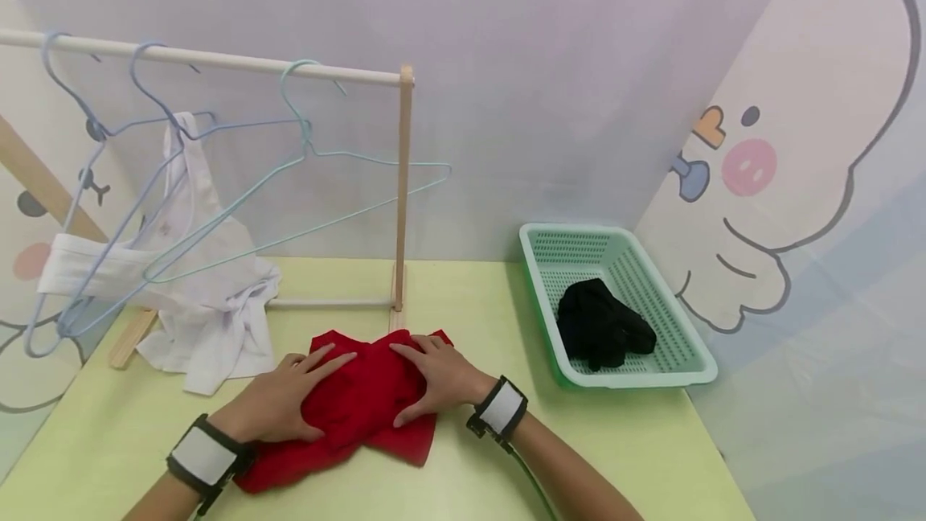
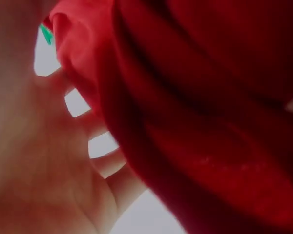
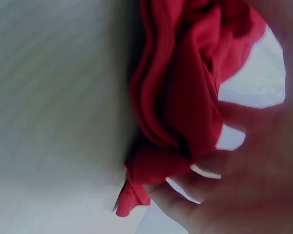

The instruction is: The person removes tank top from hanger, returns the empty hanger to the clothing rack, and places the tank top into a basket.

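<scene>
Both hands lie spread wide with fingers parted: the left hand (image 1: 278,399) on the left part of a crumpled red garment (image 1: 365,396), the right hand (image 1: 447,376) on its right; no firm pinch shows. The garment lies bunched on the yellow-green tabletop (image 1: 470,292), in front of the clothes rack's wooden post (image 1: 403,199). It looks light, soft and limp, neither fragile nor slippery, and would likely sag; its ribbed edge (image 3: 131,201) seems a surer hold than the loose folds.
</scene>
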The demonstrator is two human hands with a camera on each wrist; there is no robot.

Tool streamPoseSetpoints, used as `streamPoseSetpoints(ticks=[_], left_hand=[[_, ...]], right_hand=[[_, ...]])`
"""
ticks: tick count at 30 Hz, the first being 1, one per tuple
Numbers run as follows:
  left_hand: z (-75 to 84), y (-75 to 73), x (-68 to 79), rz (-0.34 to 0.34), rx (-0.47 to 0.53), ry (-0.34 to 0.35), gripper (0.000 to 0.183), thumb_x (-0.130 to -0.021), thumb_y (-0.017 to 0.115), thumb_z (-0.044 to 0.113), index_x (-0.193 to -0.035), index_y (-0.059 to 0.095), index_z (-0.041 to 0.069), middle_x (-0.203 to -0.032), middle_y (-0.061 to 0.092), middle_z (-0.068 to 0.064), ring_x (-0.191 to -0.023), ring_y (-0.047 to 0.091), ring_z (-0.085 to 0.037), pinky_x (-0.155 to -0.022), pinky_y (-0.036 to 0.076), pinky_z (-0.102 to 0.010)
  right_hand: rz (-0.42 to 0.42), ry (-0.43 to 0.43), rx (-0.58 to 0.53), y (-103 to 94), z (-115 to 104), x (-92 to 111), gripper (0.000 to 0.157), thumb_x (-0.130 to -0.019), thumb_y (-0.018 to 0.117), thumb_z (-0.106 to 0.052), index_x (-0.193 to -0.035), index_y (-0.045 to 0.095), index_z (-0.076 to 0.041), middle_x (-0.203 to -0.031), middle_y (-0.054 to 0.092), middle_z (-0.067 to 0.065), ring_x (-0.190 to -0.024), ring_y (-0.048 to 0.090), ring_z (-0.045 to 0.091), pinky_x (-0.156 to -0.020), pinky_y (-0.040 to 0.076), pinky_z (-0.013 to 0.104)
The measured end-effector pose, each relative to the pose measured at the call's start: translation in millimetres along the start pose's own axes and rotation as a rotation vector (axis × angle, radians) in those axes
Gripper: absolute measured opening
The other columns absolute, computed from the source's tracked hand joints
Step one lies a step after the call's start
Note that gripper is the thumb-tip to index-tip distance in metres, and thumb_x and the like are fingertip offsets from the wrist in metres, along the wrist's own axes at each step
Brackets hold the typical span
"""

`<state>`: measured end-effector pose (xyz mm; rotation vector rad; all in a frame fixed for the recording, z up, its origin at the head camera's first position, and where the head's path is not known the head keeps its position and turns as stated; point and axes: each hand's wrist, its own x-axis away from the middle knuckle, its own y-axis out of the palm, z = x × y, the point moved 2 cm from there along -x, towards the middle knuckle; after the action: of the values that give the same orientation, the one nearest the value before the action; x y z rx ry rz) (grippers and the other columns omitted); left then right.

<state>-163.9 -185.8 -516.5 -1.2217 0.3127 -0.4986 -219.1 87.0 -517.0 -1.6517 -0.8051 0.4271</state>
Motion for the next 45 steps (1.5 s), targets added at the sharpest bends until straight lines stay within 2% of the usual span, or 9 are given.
streamPoseSetpoints(ticks=[6, 11, 17, 23, 26, 31, 38, 45], left_hand=[[9.9, 3.7, -7.5, 0.013, 0.001, 0.022, 0.096, -0.066, 0.086, 0.043, -0.15, 0.045, 0.02, -0.144, 0.046, -0.011, -0.117, 0.047, -0.031, -0.07, 0.05, -0.039], [16.9, 11.0, -15.6, 0.061, -0.009, 0.058, 0.081, -0.071, 0.082, 0.037, -0.143, 0.052, 0.017, -0.137, 0.051, -0.007, -0.11, 0.053, -0.026, -0.073, 0.05, -0.038], [23.3, 18.3, -23.2, 0.121, -0.001, 0.099, 0.061, -0.077, 0.079, 0.025, -0.133, 0.061, 0.01, -0.129, 0.058, -0.01, -0.108, 0.06, -0.026, -0.082, 0.051, -0.039], [26.7, 17.9, -35.2, 0.139, 0.021, 0.114, 0.051, -0.079, 0.077, 0.018, -0.128, 0.065, 0.01, -0.122, 0.062, -0.005, -0.104, 0.063, -0.021, -0.084, 0.051, -0.036], [30.3, 12.2, -42.3, 0.144, 0.034, 0.115, 0.051, -0.079, 0.077, 0.018, -0.129, 0.065, 0.012, -0.119, 0.063, -0.003, -0.101, 0.062, -0.018, -0.083, 0.051, -0.034], [41.2, -7.5, -54.0, 0.182, 0.048, 0.117, 0.053, -0.079, 0.078, 0.016, -0.131, 0.065, 0.015, -0.118, 0.063, -0.001, -0.098, 0.061, -0.014, -0.079, 0.051, -0.03], [65.6, -36.8, -82.2, 0.264, 0.064, 0.192, 0.052, -0.08, 0.077, 0.014, -0.131, 0.065, 0.019, -0.122, 0.062, -0.002, -0.102, 0.061, -0.015, -0.08, 0.051, -0.028], [82.4, -49.3, -110.1, 0.278, 0.033, 0.223, 0.049, -0.083, 0.076, 0.015, -0.13, 0.066, 0.02, -0.116, 0.064, 0.0, -0.097, 0.06, -0.014, -0.078, 0.05, -0.025]], right_hand=[[0.066, 0.063, 0.054, 10.4, -8.8, -2.5, 0.097, -0.072, 0.08, -0.057, -0.153, 0.039, -0.02, -0.147, 0.037, 0.008, -0.129, 0.04, 0.024, -0.094, 0.044, 0.03], [0.131, 0.112, 0.032, 14.4, -15.3, -2.7, 0.079, -0.075, 0.082, -0.036, -0.144, 0.05, -0.015, -0.135, 0.046, 0.008, -0.118, 0.047, 0.022, -0.08, 0.05, 0.027], [0.183, 0.077, 0.022, 13.2, -16.5, -1.7, 0.056, -0.076, 0.079, -0.021, -0.129, 0.064, -0.012, -0.113, 0.058, 0.002, -0.099, 0.056, 0.015, -0.073, 0.049, 0.02], [0.204, 0.051, -0.102, 8.2, -6.8, 2.9, 0.042, -0.078, 0.078, -0.014, -0.12, 0.07, -0.014, -0.1, 0.062, -0.005, -0.086, 0.056, 0.007, -0.068, 0.044, 0.014], [0.214, 0.058, -0.151, 1.0, -1.4, 6.9, 0.039, -0.08, 0.076, -0.012, -0.118, 0.071, -0.014, -0.098, 0.063, -0.008, -0.083, 0.056, 0.004, -0.066, 0.043, 0.013], [0.244, 0.098, -0.206, -22.0, 7.7, 16.7, 0.04, -0.08, 0.073, -0.008, -0.12, 0.07, -0.011, -0.1, 0.064, -0.005, -0.084, 0.057, 0.008, -0.068, 0.045, 0.016], [0.356, 0.161, -0.223, -57.5, 30.6, 36.6, 0.049, -0.075, 0.068, -0.002, -0.123, 0.068, -0.007, -0.114, 0.066, 0.002, -0.098, 0.061, 0.015, -0.08, 0.048, 0.025], [0.432, 0.17, -0.229, -78.8, 49.9, 49.9, 0.049, -0.075, 0.065, 0.002, -0.124, 0.068, -0.007, -0.118, 0.065, 0.004, -0.098, 0.06, 0.017, -0.076, 0.049, 0.024]])
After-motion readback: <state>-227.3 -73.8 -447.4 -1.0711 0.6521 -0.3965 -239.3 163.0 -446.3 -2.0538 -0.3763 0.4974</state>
